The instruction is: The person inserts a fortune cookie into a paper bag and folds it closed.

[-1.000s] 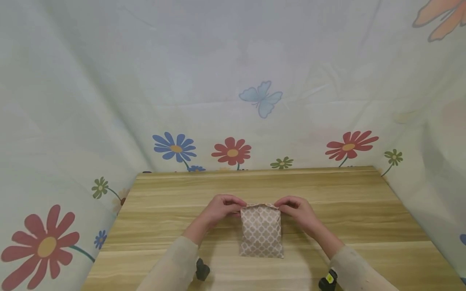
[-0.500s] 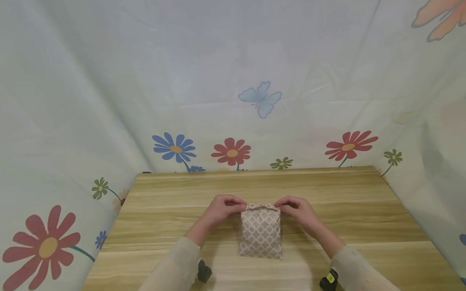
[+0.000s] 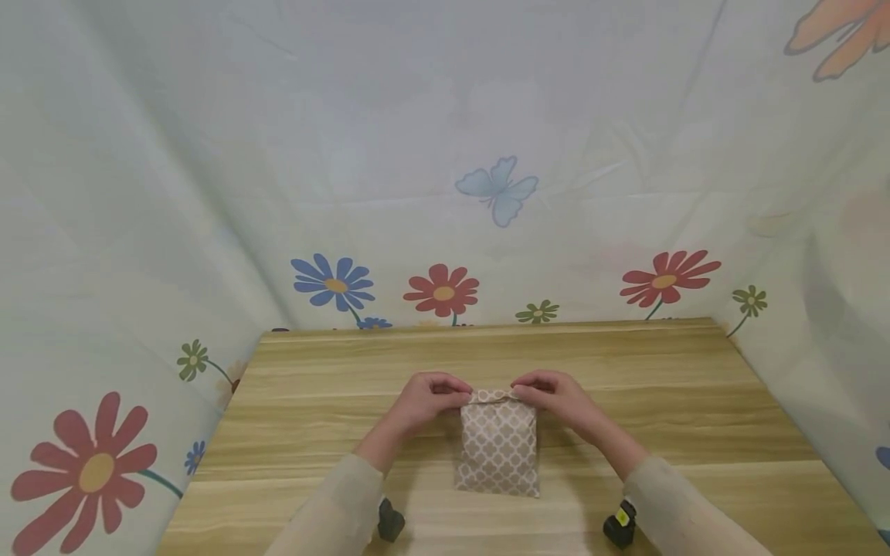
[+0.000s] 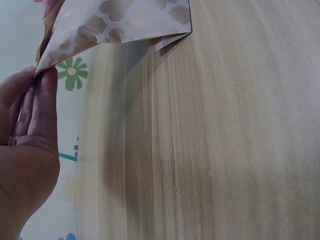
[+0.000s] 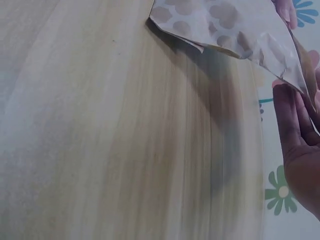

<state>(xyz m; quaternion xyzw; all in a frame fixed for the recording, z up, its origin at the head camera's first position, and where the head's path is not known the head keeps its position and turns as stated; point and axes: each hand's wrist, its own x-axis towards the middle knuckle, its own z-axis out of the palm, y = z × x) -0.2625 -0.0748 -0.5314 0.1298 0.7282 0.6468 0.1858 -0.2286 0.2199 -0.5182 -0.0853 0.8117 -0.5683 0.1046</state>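
A small tan paper bag with a white lattice print stands upright on the table, its top edge folded over. My left hand pinches the top left corner between thumb and fingers. At the top right, my right hand pinches the folded edge, its thumb lying on the near side. In the left wrist view, the fingers grip the corner of the paper bag. The right wrist view shows the bag with fingers under its folded edge; the thumb is partly cut off by the frame.
The wood-grain table spreads around the bag. A pale cloth backdrop with printed flowers and a butterfly encloses the back and sides. Dark wrist cameras show at the left cuff and right cuff.
My right hand has moved left along the bag's top edge, its thumb now over the fold. The top flap has turned down further toward me. My left hand stays at its corner.
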